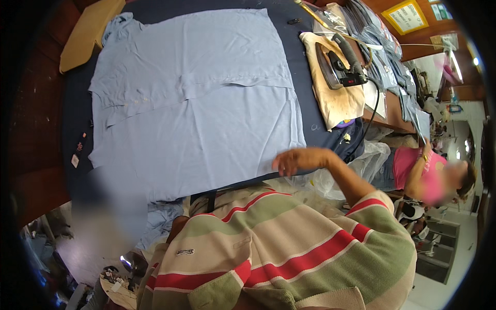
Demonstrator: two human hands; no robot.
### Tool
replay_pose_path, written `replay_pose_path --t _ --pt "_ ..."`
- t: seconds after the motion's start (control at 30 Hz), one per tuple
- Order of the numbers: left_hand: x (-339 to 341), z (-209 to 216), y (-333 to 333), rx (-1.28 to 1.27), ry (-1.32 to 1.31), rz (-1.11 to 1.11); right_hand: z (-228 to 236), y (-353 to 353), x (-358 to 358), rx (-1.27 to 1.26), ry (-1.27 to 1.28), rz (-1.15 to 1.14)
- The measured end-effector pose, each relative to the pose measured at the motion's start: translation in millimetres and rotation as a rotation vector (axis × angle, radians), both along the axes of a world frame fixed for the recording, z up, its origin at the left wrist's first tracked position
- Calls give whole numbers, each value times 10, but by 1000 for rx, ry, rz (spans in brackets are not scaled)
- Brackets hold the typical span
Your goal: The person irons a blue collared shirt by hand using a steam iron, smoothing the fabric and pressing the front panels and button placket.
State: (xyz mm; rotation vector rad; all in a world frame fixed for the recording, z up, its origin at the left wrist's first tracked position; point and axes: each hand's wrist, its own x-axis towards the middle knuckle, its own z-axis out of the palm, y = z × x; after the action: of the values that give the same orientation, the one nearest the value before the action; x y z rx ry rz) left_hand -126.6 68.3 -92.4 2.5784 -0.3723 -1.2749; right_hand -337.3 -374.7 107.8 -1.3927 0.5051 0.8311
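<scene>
A light blue shirt (206, 113) lies spread out over a table covered in dark cloth (315, 139). A long overlapping edge runs across its middle, and its far left corner is bunched up. Soft creases cross the near half. My right hand (299, 161) is at the shirt's near right corner, with the wrist bent and the fingers loosely curved and slightly apart. Nothing shows between those fingers; whether they touch the fabric is unclear. A bit of my left arm (178, 226) shows beside my body, but the left hand is out of sight.
An iron (341, 67) rests on a scorched cream pad (336, 106) at the right, its black cord hanging down. Folded blue garments (382, 51) are stacked beyond. A cardboard piece (88, 36) stands far left; a small black tool (78, 150) lies below it. Another person (423, 170) is at right.
</scene>
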Motion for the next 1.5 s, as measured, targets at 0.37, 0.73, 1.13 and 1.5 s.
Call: replay_pose_path --t 0.37,0.73,1.13,1.5 --pt "230 109 -44 13 -27 -38 -921 -795 871 -1692 -192 -392" --pt "573 526 -206 96 195 -731 -288 -2592 241 -2256 -146 -13" --pt "1865 1815 -1226 -304 -703 196 238 -3844 -273 -989 24 -739" --pt "3888 985 -2307 -172 -761 304 502 -2924 566 -1532 -329 -131"
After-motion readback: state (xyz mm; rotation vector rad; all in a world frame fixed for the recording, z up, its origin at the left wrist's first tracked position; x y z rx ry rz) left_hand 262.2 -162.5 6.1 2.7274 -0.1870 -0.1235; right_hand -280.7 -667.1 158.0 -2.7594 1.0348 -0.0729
